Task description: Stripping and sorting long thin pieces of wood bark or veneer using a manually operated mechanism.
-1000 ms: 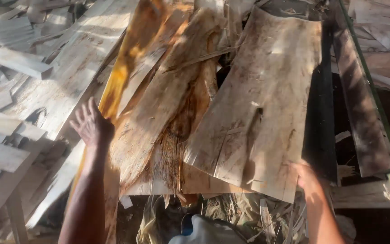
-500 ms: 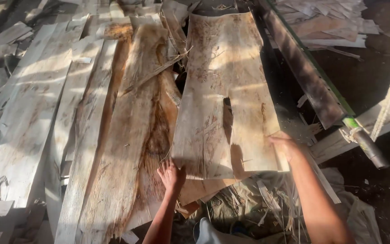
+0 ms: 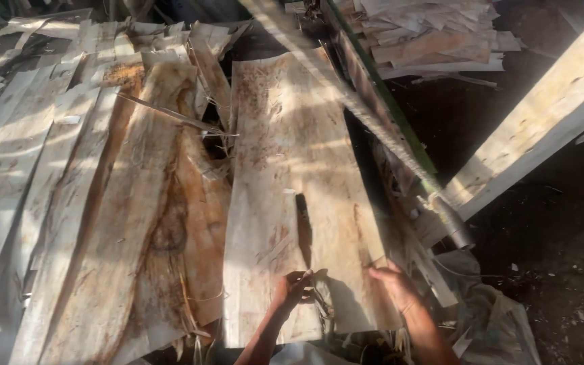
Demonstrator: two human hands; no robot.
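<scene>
A wide, thin sheet of pale wood veneer (image 3: pixel 292 169) lies lengthwise in front of me, with a long dark split (image 3: pixel 303 226) near its close end. My left hand (image 3: pixel 290 289) grips the near edge of the sheet just below the split. My right hand (image 3: pixel 393 284) holds the same edge at its right corner. Both forearms reach up from the bottom of the view.
More veneer sheets (image 3: pixel 89 203), some brownish and torn, overlap in a pile to the left. A long roller with a green frame (image 3: pixel 400 142) runs diagonally at the right. A pale plank (image 3: pixel 542 122) slants at far right, above dark ground. Stacked veneer scraps (image 3: pixel 427 34) lie at the top.
Both hands have come down to the sheet's near edge and closed on it. The view has shifted so the sheet looks longer and nearer the middle.
</scene>
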